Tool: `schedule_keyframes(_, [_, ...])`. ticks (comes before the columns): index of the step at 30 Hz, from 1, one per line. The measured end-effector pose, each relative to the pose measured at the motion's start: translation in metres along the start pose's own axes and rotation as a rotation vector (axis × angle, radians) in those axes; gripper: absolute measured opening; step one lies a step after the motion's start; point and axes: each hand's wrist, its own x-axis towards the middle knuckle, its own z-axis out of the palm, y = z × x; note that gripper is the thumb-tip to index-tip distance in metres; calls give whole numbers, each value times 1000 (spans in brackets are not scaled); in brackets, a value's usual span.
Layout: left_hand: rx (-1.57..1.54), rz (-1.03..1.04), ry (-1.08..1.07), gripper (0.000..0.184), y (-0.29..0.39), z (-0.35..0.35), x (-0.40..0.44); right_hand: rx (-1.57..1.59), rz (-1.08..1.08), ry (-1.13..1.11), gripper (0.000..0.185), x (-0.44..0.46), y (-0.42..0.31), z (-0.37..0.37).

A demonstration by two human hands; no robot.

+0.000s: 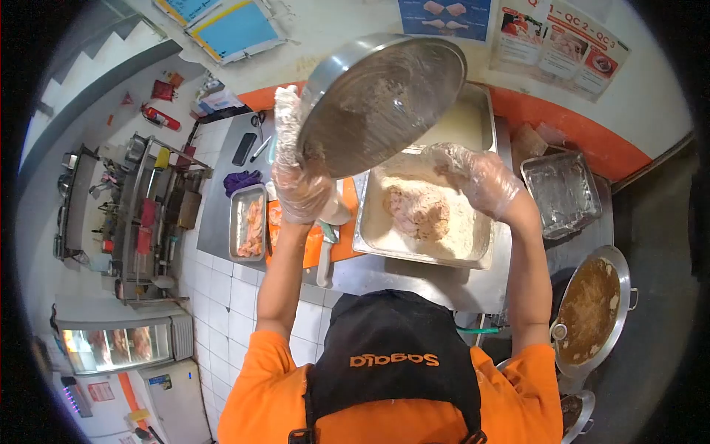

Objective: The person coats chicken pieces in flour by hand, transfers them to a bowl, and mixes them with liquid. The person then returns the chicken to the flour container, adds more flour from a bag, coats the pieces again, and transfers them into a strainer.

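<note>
My left hand (297, 166), in a clear plastic glove, grips the rim of a large steel bowl (370, 111). The bowl is tipped on its side with its wet inner face towards me, raised above the counter. Below it stands a deep steel pan of flour (377, 226), with a heap of raw, pale meat pieces (418, 211) partly dusted in it. My right hand (481, 177), also gloved and floury, hovers over the pan's right back part. Its fingers are bent and apart, with nothing visible in them.
Behind the flour pan is another steel pan (470, 122). To the left lie a tray of orange-pink pieces (248, 222), an orange board (344, 233) and a knife (325, 259). On the right are a flour-dusted container (562, 192) and a wok of brown oil (588, 314).
</note>
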Motion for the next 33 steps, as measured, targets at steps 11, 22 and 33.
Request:
schedule_keyframes(11, [972, 85, -19, 35, 3, -58, 29, -41, 205, 112, 40, -2, -4, -35])
schedule_keyframes(22, [-357, -804, 651, 31, -96, -189, 66, 352, 203, 297, 54, 23, -40, -23])
schedule_keyframes(33, [-572, -1116, 479, 12, -272, -155, 1, 1139, 981, 61, 99, -37, 10, 135])
